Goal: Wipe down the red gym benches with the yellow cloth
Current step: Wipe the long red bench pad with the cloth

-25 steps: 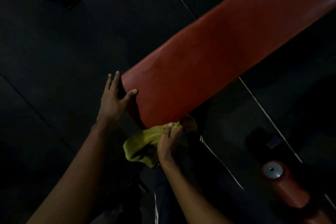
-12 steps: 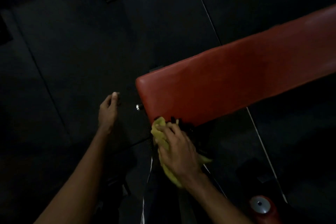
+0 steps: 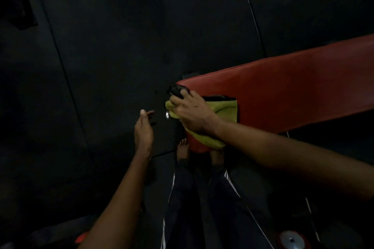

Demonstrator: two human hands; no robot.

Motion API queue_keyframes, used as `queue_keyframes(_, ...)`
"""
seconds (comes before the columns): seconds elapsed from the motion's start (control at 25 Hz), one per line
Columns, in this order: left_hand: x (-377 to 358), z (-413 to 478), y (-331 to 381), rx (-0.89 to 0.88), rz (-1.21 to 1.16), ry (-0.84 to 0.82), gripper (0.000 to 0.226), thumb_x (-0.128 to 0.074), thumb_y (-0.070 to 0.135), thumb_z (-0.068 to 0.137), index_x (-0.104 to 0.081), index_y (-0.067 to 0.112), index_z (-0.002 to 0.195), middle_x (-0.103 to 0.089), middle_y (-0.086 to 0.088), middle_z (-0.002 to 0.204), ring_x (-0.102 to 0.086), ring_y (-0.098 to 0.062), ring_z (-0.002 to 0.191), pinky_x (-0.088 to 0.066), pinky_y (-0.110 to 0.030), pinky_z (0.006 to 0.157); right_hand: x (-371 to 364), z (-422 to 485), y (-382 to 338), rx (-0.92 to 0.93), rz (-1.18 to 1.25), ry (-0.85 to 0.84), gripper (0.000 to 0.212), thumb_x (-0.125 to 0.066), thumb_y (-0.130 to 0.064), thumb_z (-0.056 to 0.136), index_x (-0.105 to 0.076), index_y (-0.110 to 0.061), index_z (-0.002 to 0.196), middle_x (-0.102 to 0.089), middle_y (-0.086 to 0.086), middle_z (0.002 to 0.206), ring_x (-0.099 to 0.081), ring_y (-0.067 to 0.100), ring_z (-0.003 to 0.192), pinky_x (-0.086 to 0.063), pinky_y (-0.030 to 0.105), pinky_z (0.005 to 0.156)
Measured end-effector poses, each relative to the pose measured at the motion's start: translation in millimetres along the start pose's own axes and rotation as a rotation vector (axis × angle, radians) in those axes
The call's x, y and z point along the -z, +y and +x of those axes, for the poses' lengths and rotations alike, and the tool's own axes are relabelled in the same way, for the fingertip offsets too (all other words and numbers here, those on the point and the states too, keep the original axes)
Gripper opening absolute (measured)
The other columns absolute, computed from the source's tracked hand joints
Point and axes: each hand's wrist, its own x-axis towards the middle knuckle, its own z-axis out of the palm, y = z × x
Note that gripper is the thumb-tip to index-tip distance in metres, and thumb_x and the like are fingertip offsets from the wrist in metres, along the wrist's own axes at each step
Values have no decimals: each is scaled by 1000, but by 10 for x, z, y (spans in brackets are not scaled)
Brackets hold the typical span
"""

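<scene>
A dim gym, seen from above. Black rubber floor mats [image 3: 121,56] with thin seams between them fill most of the view.

A long red padded gym bench [image 3: 293,91] runs from the right edge towards the centre, and its rounded short end is just in front of the person.

Two bare forearms reach in from the bottom of the picture. Between them are the person's legs in dark track trousers with white side stripes [image 3: 202,208].

The yellow cloth [image 3: 226,111] lies on the near end of the bench. One part is spread flat on the red top, with a dark band along its far edge. The rest is draped down over the near side.

The right hand [image 3: 192,115] lies on top of the cloth at the corner of the bench, pressing it down. Its fingers are bent round a bunched part of the fabric at the end edge. A dark patch at the fingertips is too dim to make out.

The left hand [image 3: 143,131] hangs in the air just left of the bench end and touches nothing. Its fingers are nearly straight and close together, and the thumb is raised.

Two bare feet [image 3: 183,149] stand on the floor just below the bench end.

A red roller with a silver end cap [image 3: 291,241] sits in the bottom right corner.

A small silver bolt head [image 3: 167,115] shows just beside the cloth's left edge.
</scene>
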Motion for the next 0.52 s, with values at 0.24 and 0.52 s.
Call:
queue_keyframes(0.24,-264,115,177,-66,7,-69,94,-21,95,75,-62,33,131,-62,-1,136,-60,-23,122,-46,-52,106,95,128,424,-179,87,109,41,-53,-38,95,-58,-29,134,-55,3,132,-51,32,105,-42,43,80)
queue_keyframes(0.52,-555,190,748,-153,9,-193,70,-19,66,101,-55,23,143,-57,-5,143,-54,-21,130,-43,-40,110,220,245,1058,-660,365,-128,52,-47,-52,93,-62,-18,129,-55,10,132,-46,38,123,-42,48,98)
